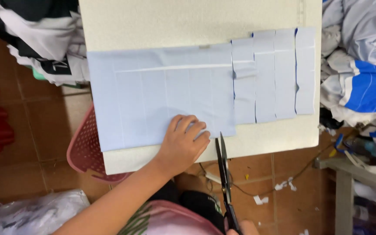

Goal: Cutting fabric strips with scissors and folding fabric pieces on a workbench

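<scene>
Scissors (223, 174) point up from my right hand (242, 228), barely in frame at the bottom edge, its grip closed around the handles, blades nearly together just below the table (153, 21) edge. Left of them, my left hand (183, 141) presses flat, fingers spread, on pale blue cloth (157, 100). Four cut strips (275, 74) lie rightward.

Left hand (182, 143) flat, fingers spread
</scene>
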